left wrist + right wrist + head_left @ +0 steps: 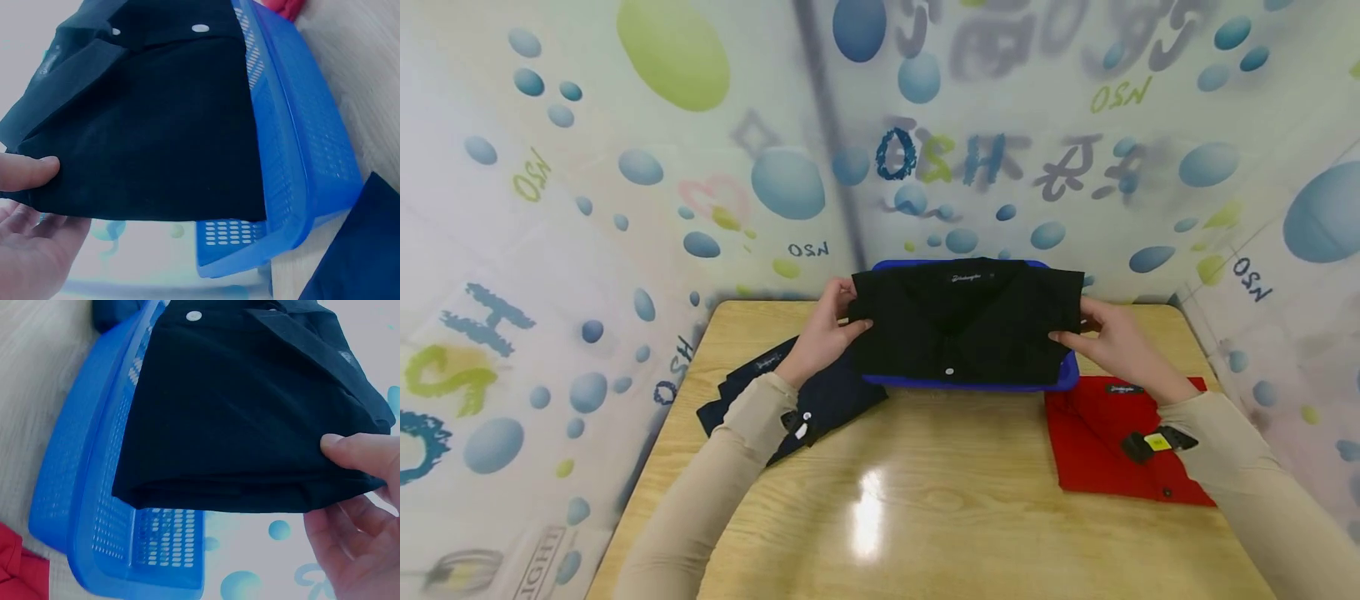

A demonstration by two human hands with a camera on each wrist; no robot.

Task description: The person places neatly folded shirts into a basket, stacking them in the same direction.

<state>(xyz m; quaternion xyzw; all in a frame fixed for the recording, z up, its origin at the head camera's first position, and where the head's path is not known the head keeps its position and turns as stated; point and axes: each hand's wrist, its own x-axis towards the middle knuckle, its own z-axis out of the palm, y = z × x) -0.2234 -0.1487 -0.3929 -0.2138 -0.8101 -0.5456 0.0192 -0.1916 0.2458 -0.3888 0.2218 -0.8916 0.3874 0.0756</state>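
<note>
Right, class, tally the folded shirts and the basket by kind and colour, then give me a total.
Black shirt: 1
Dark blue shirt: 1
Red shirt: 1
Blue basket: 1
Total: 4

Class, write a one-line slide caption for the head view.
Left grip and right grip hold a folded black shirt above a blue basket, flanked by a navy shirt and red shirt.
</note>
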